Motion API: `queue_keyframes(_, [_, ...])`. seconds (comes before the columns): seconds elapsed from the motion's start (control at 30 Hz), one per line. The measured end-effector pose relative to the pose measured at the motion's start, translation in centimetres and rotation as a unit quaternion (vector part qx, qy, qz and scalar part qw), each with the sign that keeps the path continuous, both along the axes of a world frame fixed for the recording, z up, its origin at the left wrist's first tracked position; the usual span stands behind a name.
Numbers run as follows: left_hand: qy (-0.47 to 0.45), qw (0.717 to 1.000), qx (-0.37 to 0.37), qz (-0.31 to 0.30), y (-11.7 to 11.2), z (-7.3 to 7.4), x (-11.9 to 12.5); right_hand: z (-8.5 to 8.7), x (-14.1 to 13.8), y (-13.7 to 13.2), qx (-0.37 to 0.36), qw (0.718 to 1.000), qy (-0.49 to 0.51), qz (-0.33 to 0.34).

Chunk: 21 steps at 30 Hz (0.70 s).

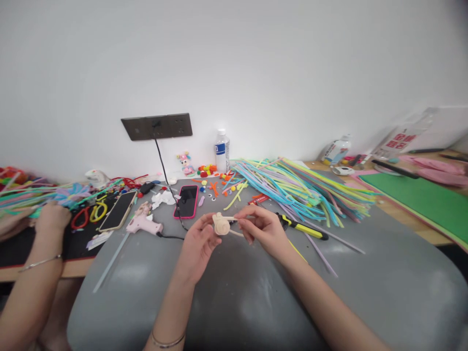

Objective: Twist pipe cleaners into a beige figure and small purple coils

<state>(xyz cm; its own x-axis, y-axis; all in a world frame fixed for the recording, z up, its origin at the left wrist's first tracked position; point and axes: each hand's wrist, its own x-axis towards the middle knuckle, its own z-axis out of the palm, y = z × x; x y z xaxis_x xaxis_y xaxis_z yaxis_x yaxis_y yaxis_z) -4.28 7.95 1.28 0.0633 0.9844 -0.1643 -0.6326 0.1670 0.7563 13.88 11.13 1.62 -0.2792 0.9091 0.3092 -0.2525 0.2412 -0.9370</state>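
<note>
Over the middle of the grey mat, my left hand grips a small cream-coloured coiled piece, which looks wound from pipe cleaner. From it a cream pipe cleaner end reaches to the right, pinched between the thumb and fingers of my right hand. A second cream strand sticks out lower down. Yellow-handled pliers or cutters lie just right of my right hand. Behind my left hand is a phone with a pink case.
A pink glue gun with a black cord rests at left. Many coloured pipe cleaners are heaped at right, near a plastic bottle. At far left, another person's hands work among pipe cleaners. A green board lies far right.
</note>
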Motion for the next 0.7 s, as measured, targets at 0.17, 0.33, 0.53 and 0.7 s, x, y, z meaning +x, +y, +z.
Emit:
queue_keyframes(0.17, [0.058, 0.997, 0.043, 0.022, -0.3, 0.0, 0.5, 0.6, 0.0, -0.4, -0.011, 1.0, -0.009, 0.001])
queue_keyframes(0.33, [0.133, 0.987, 0.077, 0.036, -0.9, 0.2, 0.8, 1.6, 0.1, -1.3, -0.012, 1.0, -0.024, 0.008])
queue_keyframes(0.53, [0.174, 0.965, 0.191, 0.042, -1.6, 0.9, 0.3, 2.2, 0.7, -2.8, 0.023, 0.998, -0.042, 0.029])
queue_keyframes(0.7, [0.195, 0.946, 0.257, 0.031, -1.9, 1.1, -0.2, 2.0, 1.1, -3.9, 0.055, 0.995, -0.061, 0.049])
